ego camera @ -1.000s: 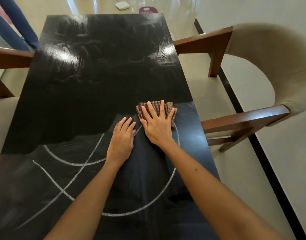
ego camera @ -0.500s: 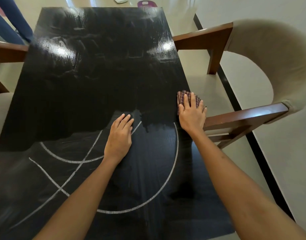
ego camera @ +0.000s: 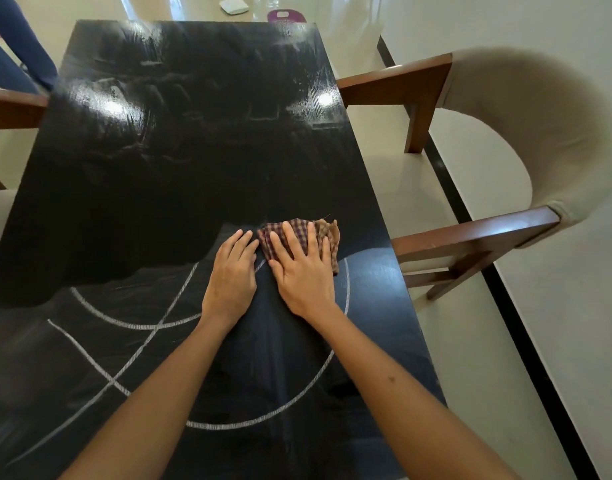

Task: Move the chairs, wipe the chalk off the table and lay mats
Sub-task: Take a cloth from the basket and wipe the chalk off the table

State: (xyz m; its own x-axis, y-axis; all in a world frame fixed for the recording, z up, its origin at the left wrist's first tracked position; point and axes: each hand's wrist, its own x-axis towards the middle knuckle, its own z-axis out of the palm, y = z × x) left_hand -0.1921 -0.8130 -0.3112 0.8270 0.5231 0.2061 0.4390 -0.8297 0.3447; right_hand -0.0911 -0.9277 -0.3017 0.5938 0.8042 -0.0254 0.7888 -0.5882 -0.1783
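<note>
Right hand (ego camera: 302, 271) flat, fingers spread, pressing cloth (ego camera: 299, 233) — left hand (ego camera: 231, 275) flat on table (ego camera: 159, 168).

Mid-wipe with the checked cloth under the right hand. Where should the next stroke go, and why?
Probably draw the right hand and the checked cloth back toward the body, over the chalk arc beside it. The far half of the table already looks wiped, while chalk lines remain on the near half. The left hand lies flat next to the cloth, bracing.
</note>
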